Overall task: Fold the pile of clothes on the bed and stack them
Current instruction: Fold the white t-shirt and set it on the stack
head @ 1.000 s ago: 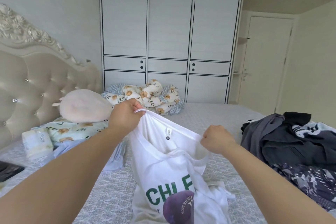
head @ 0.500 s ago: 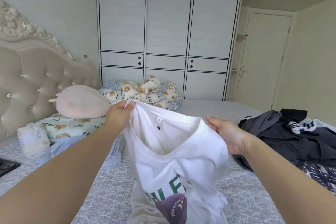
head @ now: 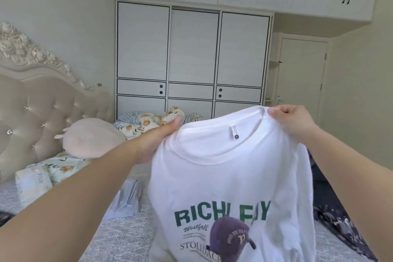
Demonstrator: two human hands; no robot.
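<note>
Held up in the air over the bed (head: 119,238), nearest the camera: a white T-shirt (head: 231,187), front facing the viewer, hanging from its shoulders. Green lettering across the chest, a purple cap printed below it, smaller script and "STOLIDAC..." lower down. Neck label showing inside the collar.

Left hand (head: 157,140) gripping the shirt at the left shoulder, fingers wrapped in the fabric. Right hand (head: 291,121) pinching the cloth just beside the collar on the right, fingers curled over the edge. Hands well apart, stretching the neckline between them; both forearms bare.

Behind the shirt on the right, partly hidden: a dark pile of clothes (head: 331,217) lying on the bed, with a patterned dark piece at its near edge. On the left, a light blue garment (head: 125,200) lying crumpled on the grey patterned bedspread. Further left, a pack of tissues (head: 34,183) marked "face", resting against a floral pillow (head: 61,166). Above that, a round pink cushion (head: 93,138) near the tufted headboard (head: 36,102).

At the far side of the bed, a bundled floral quilt (head: 148,123). Beyond it, a white wardrobe (head: 193,57) with black trim, upper cabinets running across, and a closed door (head: 302,78) at the right.
</note>
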